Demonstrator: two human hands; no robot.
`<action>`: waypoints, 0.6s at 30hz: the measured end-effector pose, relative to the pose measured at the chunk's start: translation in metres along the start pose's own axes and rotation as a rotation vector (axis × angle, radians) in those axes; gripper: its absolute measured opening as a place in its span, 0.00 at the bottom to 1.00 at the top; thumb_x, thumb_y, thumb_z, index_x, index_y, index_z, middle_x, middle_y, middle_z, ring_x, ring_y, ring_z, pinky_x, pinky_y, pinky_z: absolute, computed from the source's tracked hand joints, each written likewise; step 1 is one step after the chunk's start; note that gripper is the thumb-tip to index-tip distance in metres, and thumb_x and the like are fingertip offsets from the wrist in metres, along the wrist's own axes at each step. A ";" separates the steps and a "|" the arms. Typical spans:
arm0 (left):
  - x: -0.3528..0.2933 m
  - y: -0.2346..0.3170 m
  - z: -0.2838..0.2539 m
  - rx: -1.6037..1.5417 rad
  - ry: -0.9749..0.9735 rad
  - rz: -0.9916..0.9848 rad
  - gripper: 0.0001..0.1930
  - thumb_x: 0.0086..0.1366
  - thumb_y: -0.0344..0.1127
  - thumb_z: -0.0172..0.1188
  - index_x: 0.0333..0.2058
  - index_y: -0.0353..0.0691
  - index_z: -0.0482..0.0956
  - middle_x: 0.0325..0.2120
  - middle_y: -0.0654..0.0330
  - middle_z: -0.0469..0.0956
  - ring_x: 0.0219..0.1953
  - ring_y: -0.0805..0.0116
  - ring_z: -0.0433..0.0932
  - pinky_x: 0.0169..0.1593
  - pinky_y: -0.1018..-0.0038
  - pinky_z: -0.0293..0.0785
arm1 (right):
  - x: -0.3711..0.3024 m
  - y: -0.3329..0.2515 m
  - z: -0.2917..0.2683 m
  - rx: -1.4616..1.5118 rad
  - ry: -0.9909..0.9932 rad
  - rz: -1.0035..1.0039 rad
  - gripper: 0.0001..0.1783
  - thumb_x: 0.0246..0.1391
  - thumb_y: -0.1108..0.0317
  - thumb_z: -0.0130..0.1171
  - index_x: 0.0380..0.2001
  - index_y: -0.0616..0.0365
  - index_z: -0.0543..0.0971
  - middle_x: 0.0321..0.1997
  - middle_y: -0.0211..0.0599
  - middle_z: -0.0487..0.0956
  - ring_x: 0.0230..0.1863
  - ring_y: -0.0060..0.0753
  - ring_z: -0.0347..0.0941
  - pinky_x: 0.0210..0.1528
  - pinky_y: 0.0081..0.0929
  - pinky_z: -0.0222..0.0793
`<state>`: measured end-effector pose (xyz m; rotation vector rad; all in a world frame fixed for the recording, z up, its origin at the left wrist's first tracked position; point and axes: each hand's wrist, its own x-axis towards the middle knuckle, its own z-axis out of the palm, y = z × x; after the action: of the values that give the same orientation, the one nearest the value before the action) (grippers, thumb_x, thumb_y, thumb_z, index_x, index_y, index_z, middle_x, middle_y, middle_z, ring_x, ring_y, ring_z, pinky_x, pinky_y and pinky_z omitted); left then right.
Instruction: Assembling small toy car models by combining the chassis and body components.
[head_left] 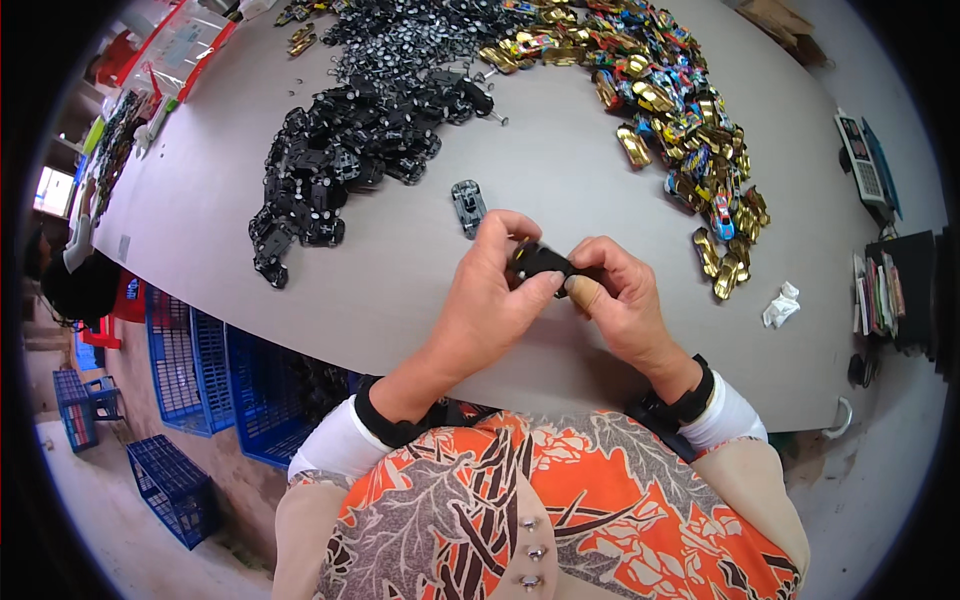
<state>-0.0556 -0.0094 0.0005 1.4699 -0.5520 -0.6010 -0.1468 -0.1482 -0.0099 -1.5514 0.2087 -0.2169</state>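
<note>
Both hands meet over the near middle of the table, closed around a black toy car chassis. My left hand pinches its left end between thumb and fingers. The other end is gripped by my right hand, its thumb pressed against the part; the fingers cover much of it. Just beyond my left hand lies a single dark toy car base with a grey edge. Farther left spreads a heap of black toy car chassis. Gold and multicoloured toy car bodies form a long heap on the right.
Small wheel-and-axle parts are piled at the far middle of the grey table. A crumpled white tissue lies right. A keypad device stands by the right edge. Blue crates sit lower left, another person beyond.
</note>
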 end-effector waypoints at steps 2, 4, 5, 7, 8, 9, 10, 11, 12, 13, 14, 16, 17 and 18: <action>0.003 0.001 0.001 -0.089 0.031 -0.041 0.08 0.58 0.28 0.57 0.36 0.37 0.68 0.26 0.66 0.72 0.27 0.82 0.69 0.30 0.81 0.68 | 0.000 0.001 0.004 0.081 0.046 0.054 0.04 0.52 0.79 0.52 0.31 0.60 0.68 0.25 0.25 0.70 0.23 0.12 0.64 0.25 0.13 0.62; 0.005 -0.005 -0.002 -0.177 0.067 -0.082 0.09 0.58 0.29 0.58 0.37 0.37 0.69 0.27 0.65 0.73 0.28 0.81 0.70 0.31 0.81 0.69 | -0.001 0.004 0.008 0.135 0.049 0.127 0.04 0.54 0.77 0.52 0.31 0.59 0.67 0.25 0.26 0.70 0.21 0.13 0.65 0.23 0.13 0.62; 0.006 -0.017 -0.005 -0.255 0.062 -0.065 0.10 0.58 0.28 0.58 0.39 0.37 0.70 0.29 0.62 0.75 0.29 0.80 0.72 0.31 0.81 0.70 | -0.001 0.004 0.011 0.153 0.002 0.139 0.05 0.54 0.77 0.52 0.30 0.58 0.67 0.23 0.25 0.69 0.20 0.13 0.65 0.22 0.13 0.61; 0.007 -0.022 -0.007 -0.440 0.048 -0.089 0.11 0.58 0.27 0.56 0.41 0.35 0.72 0.33 0.58 0.77 0.31 0.77 0.75 0.30 0.82 0.71 | -0.002 0.006 0.005 0.020 -0.155 0.114 0.03 0.53 0.76 0.53 0.29 0.60 0.70 0.22 0.23 0.69 0.21 0.10 0.63 0.22 0.13 0.59; 0.006 -0.022 -0.009 -0.439 0.052 -0.085 0.11 0.58 0.27 0.56 0.41 0.35 0.72 0.33 0.58 0.77 0.31 0.77 0.75 0.30 0.82 0.71 | -0.001 0.008 0.001 -0.055 -0.218 0.066 0.02 0.53 0.75 0.53 0.29 0.60 0.71 0.22 0.22 0.69 0.21 0.10 0.62 0.23 0.13 0.59; 0.003 -0.016 -0.010 -0.504 0.018 -0.157 0.10 0.58 0.28 0.56 0.40 0.35 0.73 0.33 0.58 0.78 0.32 0.77 0.76 0.31 0.82 0.71 | 0.001 -0.002 -0.002 -0.061 -0.173 0.103 0.02 0.53 0.74 0.54 0.28 0.61 0.72 0.22 0.22 0.70 0.22 0.09 0.62 0.23 0.13 0.59; 0.001 -0.013 -0.010 -0.571 -0.023 -0.233 0.10 0.58 0.28 0.56 0.39 0.35 0.74 0.33 0.58 0.78 0.33 0.76 0.76 0.31 0.82 0.72 | 0.005 -0.011 -0.006 -0.070 -0.120 0.144 0.03 0.53 0.73 0.54 0.28 0.61 0.74 0.23 0.22 0.70 0.22 0.09 0.61 0.24 0.12 0.59; 0.001 -0.012 -0.012 -0.573 -0.028 -0.238 0.10 0.58 0.28 0.56 0.39 0.35 0.74 0.33 0.58 0.78 0.33 0.76 0.76 0.31 0.82 0.72 | 0.009 -0.009 -0.015 -0.076 -0.082 0.114 0.04 0.53 0.72 0.55 0.29 0.62 0.75 0.23 0.22 0.72 0.22 0.10 0.64 0.24 0.12 0.60; 0.001 -0.011 -0.016 -0.480 -0.080 -0.267 0.10 0.58 0.29 0.56 0.39 0.35 0.74 0.31 0.59 0.78 0.31 0.77 0.76 0.31 0.83 0.70 | 0.015 -0.011 -0.018 -0.076 -0.078 0.118 0.04 0.53 0.72 0.55 0.29 0.62 0.75 0.23 0.22 0.72 0.22 0.10 0.64 0.24 0.12 0.60; 0.000 -0.010 -0.019 -0.387 -0.133 -0.295 0.10 0.58 0.29 0.56 0.39 0.35 0.74 0.30 0.60 0.78 0.29 0.78 0.75 0.30 0.84 0.69 | 0.019 -0.016 -0.021 -0.039 -0.081 0.122 0.05 0.52 0.71 0.56 0.30 0.62 0.75 0.23 0.22 0.72 0.22 0.11 0.65 0.24 0.12 0.62; -0.001 -0.010 -0.019 -0.389 -0.137 -0.301 0.10 0.58 0.29 0.56 0.39 0.35 0.74 0.30 0.60 0.78 0.29 0.78 0.75 0.30 0.84 0.69 | 0.023 -0.019 -0.024 -0.002 -0.083 0.126 0.05 0.52 0.71 0.57 0.30 0.62 0.76 0.23 0.23 0.73 0.22 0.12 0.66 0.23 0.13 0.63; -0.003 -0.010 -0.018 -0.308 -0.189 -0.277 0.10 0.59 0.30 0.56 0.39 0.35 0.75 0.26 0.63 0.77 0.25 0.81 0.71 0.28 0.85 0.66 | 0.028 -0.020 -0.025 0.014 -0.123 0.119 0.04 0.49 0.73 0.58 0.29 0.61 0.76 0.23 0.23 0.73 0.22 0.14 0.68 0.23 0.13 0.64; -0.003 -0.010 -0.018 -0.311 -0.194 -0.282 0.10 0.59 0.30 0.56 0.39 0.35 0.75 0.26 0.63 0.77 0.25 0.81 0.71 0.28 0.85 0.66 | 0.030 -0.019 -0.024 0.042 -0.188 0.086 0.03 0.48 0.74 0.59 0.29 0.61 0.77 0.23 0.24 0.73 0.22 0.14 0.68 0.22 0.13 0.64; -0.004 -0.011 -0.018 -0.272 -0.240 -0.257 0.10 0.59 0.30 0.55 0.39 0.36 0.75 0.25 0.65 0.76 0.24 0.83 0.69 0.28 0.86 0.64 | 0.031 -0.018 -0.022 0.071 -0.256 0.053 0.03 0.47 0.75 0.59 0.28 0.60 0.77 0.23 0.24 0.72 0.22 0.14 0.67 0.22 0.13 0.64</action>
<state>-0.0466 0.0069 -0.0105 1.2253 -0.4480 -1.0239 -0.1229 -0.1781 0.0080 -1.4848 0.0394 0.0169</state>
